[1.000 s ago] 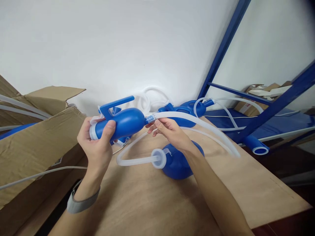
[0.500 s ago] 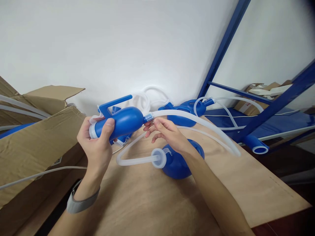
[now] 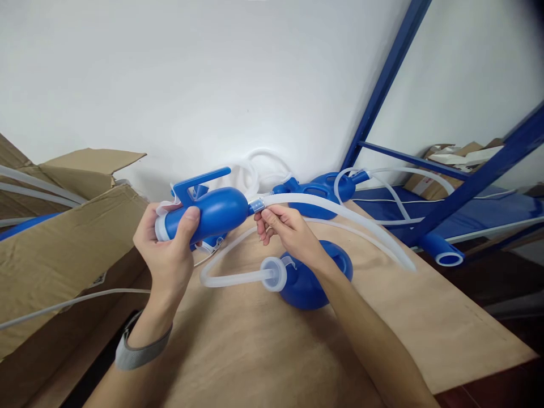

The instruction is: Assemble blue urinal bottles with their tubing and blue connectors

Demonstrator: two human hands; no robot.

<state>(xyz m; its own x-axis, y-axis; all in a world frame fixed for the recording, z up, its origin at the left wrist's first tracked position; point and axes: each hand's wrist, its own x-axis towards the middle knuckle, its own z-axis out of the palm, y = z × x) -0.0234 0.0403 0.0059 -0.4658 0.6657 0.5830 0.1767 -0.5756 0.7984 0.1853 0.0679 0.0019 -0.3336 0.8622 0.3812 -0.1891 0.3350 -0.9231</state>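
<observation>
My left hand (image 3: 170,243) is closed around a blue plastic urinal bottle (image 3: 221,211), near its whitish collar. The bottle is held tilted above the table, its long handle facing up and away. A white corrugated hose (image 3: 323,202) joins the narrow blue spout at the bottle's right end. At that joint my right hand (image 3: 284,224) pinches the underside of the hose end with thumb and fingers. The fingers partly hide the joint's lower side. Below my right wrist, another blue bottle (image 3: 304,289) lies on the table, with a translucent cap (image 3: 274,274) and a hose.
The wooden table (image 3: 255,351) meets a white wall. More blue bottles (image 3: 325,190) with coiled hoses lie at the back. An open cardboard box (image 3: 72,243) stands at left, with hoses over it. A blue metal rack (image 3: 386,90) rises at right, a blue tube-like part (image 3: 442,251) beside it.
My right hand's fingers have drawn together at the hose joint, where they were more spread before. The bottle in my left hand has shifted slightly downward.
</observation>
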